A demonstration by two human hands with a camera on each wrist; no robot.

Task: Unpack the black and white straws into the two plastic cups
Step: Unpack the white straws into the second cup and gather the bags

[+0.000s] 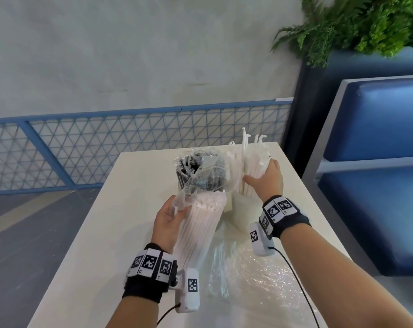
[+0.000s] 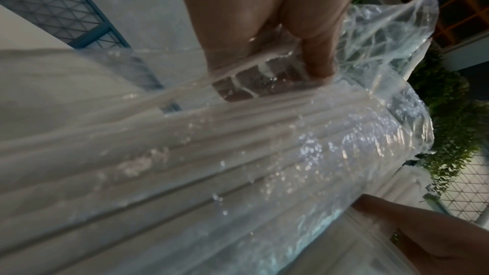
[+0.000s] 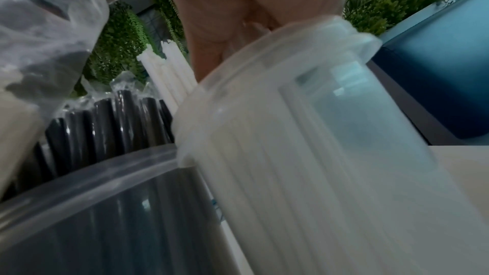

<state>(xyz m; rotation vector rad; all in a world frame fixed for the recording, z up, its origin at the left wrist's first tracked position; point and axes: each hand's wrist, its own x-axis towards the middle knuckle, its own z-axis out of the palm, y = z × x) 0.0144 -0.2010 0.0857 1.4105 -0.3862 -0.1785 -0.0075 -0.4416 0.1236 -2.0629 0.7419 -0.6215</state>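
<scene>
On the white table [image 1: 134, 190] stand two clear plastic cups. The left cup [image 3: 105, 206] holds black straws [image 1: 200, 172], still under a crumpled clear wrapper. The right cup [image 1: 243, 209] [image 3: 304, 154] holds white straws [image 1: 255, 162]. My right hand [image 1: 268, 176] wraps around those white straws above the cup's rim. My left hand [image 1: 170, 221] [image 2: 264, 55] grips a pack of white straws [image 1: 200, 223] [image 2: 238, 164] in a clear bag, tilted with its open top toward the cups.
An empty clear plastic bag [image 1: 248, 275] lies on the table near me. A blue bench [image 1: 378, 162] stands close on the right. A blue mesh railing [image 1: 106, 147] runs behind the table, with green plants [image 1: 366, 24] at the upper right.
</scene>
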